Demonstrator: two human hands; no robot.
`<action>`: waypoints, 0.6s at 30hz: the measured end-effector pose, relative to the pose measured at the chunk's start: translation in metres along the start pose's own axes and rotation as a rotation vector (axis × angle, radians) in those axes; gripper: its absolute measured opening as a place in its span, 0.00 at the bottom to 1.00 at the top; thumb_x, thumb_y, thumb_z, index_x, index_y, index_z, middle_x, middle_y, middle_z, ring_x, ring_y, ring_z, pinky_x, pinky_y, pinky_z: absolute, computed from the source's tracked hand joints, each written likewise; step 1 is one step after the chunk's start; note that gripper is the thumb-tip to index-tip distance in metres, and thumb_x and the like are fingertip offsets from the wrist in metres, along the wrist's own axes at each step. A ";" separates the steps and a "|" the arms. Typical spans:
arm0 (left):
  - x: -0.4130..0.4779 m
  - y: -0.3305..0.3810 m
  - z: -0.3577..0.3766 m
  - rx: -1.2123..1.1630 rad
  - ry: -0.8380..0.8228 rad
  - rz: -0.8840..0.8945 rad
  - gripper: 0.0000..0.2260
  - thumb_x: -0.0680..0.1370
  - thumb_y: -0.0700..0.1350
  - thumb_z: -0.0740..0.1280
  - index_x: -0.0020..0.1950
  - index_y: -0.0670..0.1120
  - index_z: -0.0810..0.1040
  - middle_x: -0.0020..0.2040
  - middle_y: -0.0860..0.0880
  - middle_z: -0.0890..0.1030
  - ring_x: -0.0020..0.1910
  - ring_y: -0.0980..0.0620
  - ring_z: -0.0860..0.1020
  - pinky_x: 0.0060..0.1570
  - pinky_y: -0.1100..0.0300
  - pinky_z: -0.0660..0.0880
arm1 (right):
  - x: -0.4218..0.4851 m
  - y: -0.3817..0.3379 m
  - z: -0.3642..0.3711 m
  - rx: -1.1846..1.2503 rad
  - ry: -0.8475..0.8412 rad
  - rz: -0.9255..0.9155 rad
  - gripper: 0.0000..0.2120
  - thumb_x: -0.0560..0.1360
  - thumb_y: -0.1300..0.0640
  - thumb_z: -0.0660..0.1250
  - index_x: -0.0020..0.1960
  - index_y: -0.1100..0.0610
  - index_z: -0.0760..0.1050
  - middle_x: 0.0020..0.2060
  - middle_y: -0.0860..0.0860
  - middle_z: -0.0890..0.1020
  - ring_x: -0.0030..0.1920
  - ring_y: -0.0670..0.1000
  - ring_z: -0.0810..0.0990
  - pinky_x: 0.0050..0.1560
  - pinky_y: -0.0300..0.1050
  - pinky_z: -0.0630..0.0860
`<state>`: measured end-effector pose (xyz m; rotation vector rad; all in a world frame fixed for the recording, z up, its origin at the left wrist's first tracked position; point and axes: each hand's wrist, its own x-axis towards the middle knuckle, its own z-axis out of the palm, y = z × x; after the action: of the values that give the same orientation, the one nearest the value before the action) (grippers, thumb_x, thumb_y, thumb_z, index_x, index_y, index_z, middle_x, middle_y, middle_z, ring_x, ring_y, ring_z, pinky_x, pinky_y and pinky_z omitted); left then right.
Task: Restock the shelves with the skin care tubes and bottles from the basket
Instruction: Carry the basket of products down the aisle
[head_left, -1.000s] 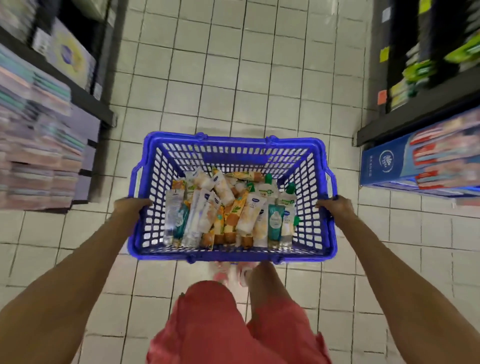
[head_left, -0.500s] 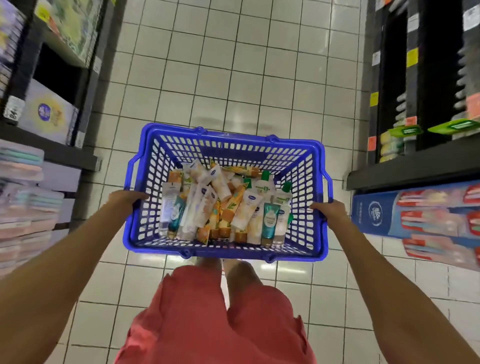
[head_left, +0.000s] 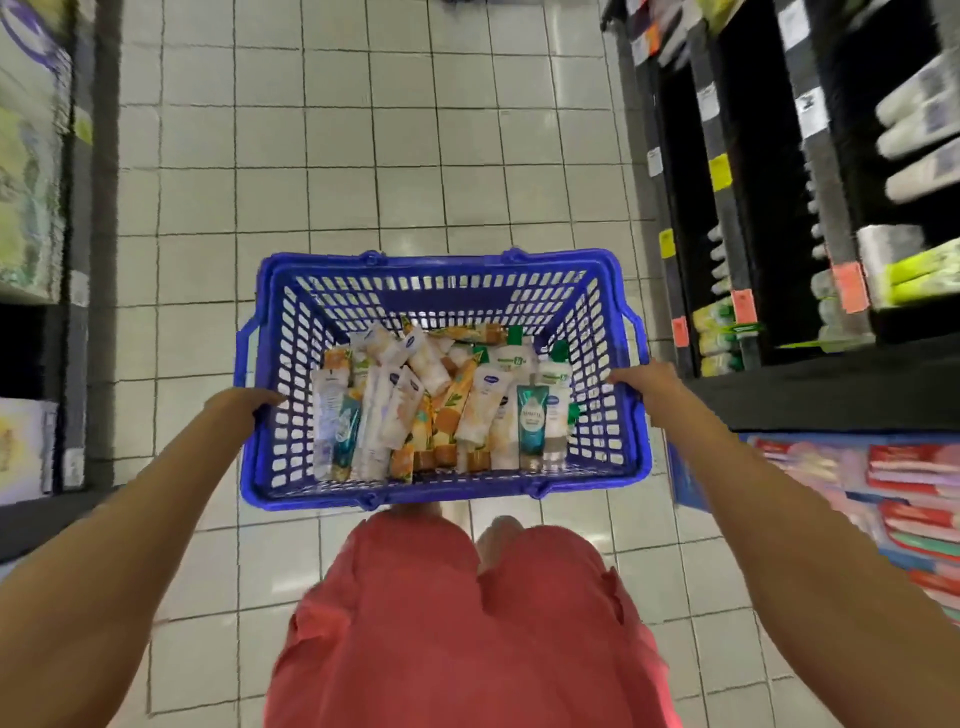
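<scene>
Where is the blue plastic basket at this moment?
In the head view, the blue plastic basket is at the centre, above the white tiled floor, held between the left hand and the right hand, which grip its side rims.

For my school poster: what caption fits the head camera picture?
Left hand and right hand hold a blue basket of skin care tubes in a shop aisle.
</scene>
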<state>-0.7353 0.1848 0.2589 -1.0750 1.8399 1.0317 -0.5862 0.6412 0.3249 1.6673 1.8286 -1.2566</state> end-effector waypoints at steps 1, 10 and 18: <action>0.010 0.023 0.002 0.032 -0.014 -0.006 0.19 0.72 0.36 0.69 0.62 0.35 0.71 0.53 0.39 0.75 0.49 0.42 0.74 0.61 0.47 0.70 | 0.009 -0.019 0.000 0.000 -0.001 0.014 0.21 0.68 0.63 0.73 0.58 0.69 0.72 0.47 0.62 0.80 0.42 0.58 0.79 0.45 0.53 0.79; 0.043 0.218 0.032 0.027 -0.006 -0.029 0.15 0.71 0.34 0.69 0.56 0.41 0.72 0.54 0.40 0.75 0.50 0.43 0.74 0.58 0.44 0.72 | 0.092 -0.158 -0.010 0.099 -0.053 0.047 0.23 0.67 0.66 0.73 0.60 0.68 0.71 0.55 0.64 0.79 0.53 0.62 0.79 0.56 0.58 0.76; 0.064 0.373 0.086 -0.060 0.106 -0.074 0.25 0.69 0.35 0.71 0.65 0.35 0.70 0.62 0.37 0.76 0.59 0.39 0.75 0.60 0.41 0.71 | 0.213 -0.325 -0.036 0.089 -0.114 0.014 0.22 0.66 0.66 0.73 0.58 0.67 0.72 0.53 0.64 0.80 0.50 0.62 0.80 0.53 0.58 0.78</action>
<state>-1.0800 0.3622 0.2669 -1.2456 1.8473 1.0090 -0.9270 0.8286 0.2996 1.6151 1.7149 -1.4160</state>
